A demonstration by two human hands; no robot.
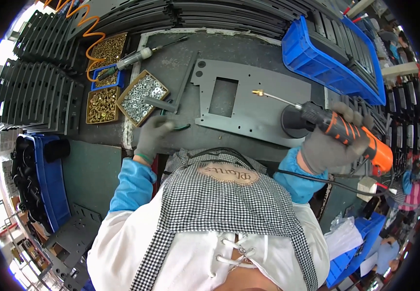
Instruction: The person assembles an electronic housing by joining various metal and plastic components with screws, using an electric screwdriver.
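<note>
My right hand (336, 145), in a grey glove, is wrapped round an orange and black power driver (372, 148). Its long bit with a brass-coloured tip points left, above a flat grey metal panel (268, 92) that has a rectangular cutout. My left hand (154, 136), also gloved, hovers by the near edge of the bench with its fingers loosely bent and apart. Just beyond it lie an angled dark metal bracket (185, 80) and a cardboard box of silver nuts (147, 110). A curved green piece (182, 127) shows beside its fingertips; whether they touch it is unclear.
Boxes of brass-coloured fasteners (102, 105) stand at the left, with a slim driver (134, 58) lying across them near a coiled orange hose (89, 34). Stacked dark metal parts (35, 97) fill the far left. A blue crate (312, 60) of metal pieces sits back right.
</note>
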